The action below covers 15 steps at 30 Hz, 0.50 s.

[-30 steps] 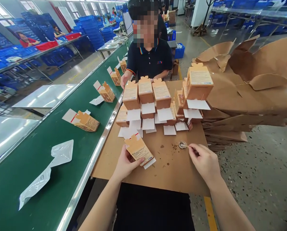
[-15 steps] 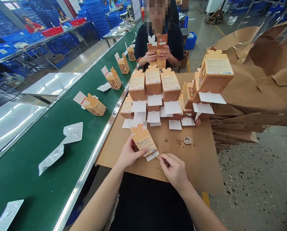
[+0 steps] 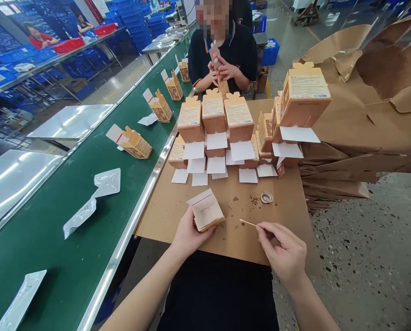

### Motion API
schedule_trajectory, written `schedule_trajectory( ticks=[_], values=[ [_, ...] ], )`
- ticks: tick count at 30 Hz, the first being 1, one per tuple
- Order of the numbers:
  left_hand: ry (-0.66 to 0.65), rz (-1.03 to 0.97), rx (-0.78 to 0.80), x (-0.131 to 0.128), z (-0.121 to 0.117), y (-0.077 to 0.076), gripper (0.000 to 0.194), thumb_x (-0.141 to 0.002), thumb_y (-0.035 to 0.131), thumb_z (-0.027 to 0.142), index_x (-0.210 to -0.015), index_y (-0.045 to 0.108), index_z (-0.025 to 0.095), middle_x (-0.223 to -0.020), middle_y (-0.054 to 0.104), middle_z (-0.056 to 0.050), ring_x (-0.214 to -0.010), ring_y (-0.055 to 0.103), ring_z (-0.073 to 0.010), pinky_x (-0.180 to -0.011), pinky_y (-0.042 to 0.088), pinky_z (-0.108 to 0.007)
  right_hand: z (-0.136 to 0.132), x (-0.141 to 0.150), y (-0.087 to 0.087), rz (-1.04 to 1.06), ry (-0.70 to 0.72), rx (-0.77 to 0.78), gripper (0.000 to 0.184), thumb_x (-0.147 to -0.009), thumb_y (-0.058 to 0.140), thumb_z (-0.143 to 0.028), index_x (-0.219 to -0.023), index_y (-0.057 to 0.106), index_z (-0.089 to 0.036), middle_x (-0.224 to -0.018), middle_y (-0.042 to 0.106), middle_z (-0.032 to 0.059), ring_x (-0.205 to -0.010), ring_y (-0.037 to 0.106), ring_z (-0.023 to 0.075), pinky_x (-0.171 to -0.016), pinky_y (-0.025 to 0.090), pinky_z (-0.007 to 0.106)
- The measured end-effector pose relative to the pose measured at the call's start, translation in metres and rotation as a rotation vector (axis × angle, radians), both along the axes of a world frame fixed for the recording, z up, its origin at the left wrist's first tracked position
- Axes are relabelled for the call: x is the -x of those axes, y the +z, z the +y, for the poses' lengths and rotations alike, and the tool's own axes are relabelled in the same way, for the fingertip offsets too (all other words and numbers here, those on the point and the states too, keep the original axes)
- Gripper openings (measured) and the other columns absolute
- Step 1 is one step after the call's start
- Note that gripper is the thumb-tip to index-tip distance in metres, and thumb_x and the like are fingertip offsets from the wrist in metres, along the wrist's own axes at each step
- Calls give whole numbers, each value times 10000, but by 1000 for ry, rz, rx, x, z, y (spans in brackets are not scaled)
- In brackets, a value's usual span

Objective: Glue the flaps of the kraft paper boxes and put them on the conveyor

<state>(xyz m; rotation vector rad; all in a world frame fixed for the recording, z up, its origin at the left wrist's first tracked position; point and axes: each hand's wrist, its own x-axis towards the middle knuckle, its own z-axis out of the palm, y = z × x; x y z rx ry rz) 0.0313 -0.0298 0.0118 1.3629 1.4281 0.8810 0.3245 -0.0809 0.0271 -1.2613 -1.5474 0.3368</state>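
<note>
Bright, even light leaves white glare on the metal rail (image 3: 122, 241) and steel tabletop (image 3: 19, 186), with corners stretched and soft.

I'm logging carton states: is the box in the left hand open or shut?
Open: the box in the left hand shows its pale inside through the uncovered end.
</note>
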Motion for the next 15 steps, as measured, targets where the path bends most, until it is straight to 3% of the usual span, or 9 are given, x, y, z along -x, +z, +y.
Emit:
schedule_trajectory(
  ticks=[4, 11, 15],
  values=[
    [31, 50, -37, -2, 1, -3, 556, -741, 1053, 365, -1235, 802, 318, -1201, 895, -112, -1162, 867, -439, -1031, 691, -597, -1, 5, 6, 21, 0, 2, 205, -1114, 754, -125, -985, 841, -260, -800, 810, -5, -617, 735, 146, -623, 660, 240],
    [47, -107, -43, -15, 2, 8, 607, -687, 1085, 311, -1239, 831, 327, -1231, 905, -113, -1223, 874, -456, -1106, 711, -640, 5, 16, 10, 37, 36, -25, 197, -1104, 763, -131, -976, 838, -261, -787, 807, -18, -590, 742, 143, -612, 658, 233],
    [134, -96, -80, 15, 1, 22, 636, -691, 1130, 391, -1241, 826, 295, -1263, 915, -136, -1276, 869, -479, -1178, 695, -702, 3, -2, 12, 30, -15, -23, 181, -1098, 801, -161, -965, 864, -266, -763, 809, -21, -571, 745, 153, -578, 642, 251]
  ],
)
